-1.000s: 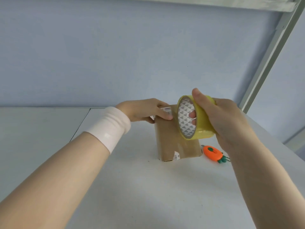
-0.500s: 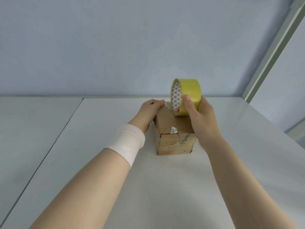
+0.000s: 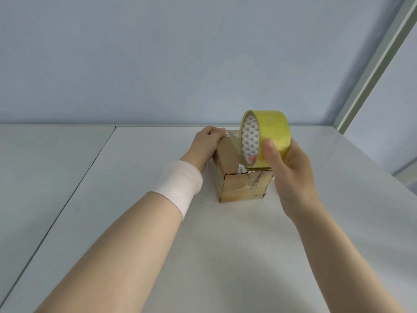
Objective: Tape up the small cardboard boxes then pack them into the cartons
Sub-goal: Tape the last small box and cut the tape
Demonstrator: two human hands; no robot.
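**On the desk, one box part-way through taping**

Near the far middle of the pale desk (image 3: 225,256) stands a small cardboard box (image 3: 243,188), one end face turned towards the camera. The left hand (image 3: 206,143), with a white wristband (image 3: 180,188) behind it, rests on the box's far left top corner. Its fingers (image 3: 216,131) are curled over that edge and hold the box down.

The right hand (image 3: 291,168) holds a yellow tape roll (image 3: 273,132) upright, just above the near right part of the box top. The thumb is pressed on the roll's outer face and a fingertip shows inside the core, so the fingers are clamped on the roll. A thin clear strip seems to run from the roll towards the far end of the box, though it is too faint to be sure.

The near face looks glossy and wrinkled, which suggests tape already lies there. The brown top, with a small label (image 3: 241,170) at its near edge, looks mostly bare. My reading is that the top seam is the step in hand, and the strip has yet to be laid along it, pressed down and cut.

No cartons and no other small boxes are in view, so the packing seems not yet begun.
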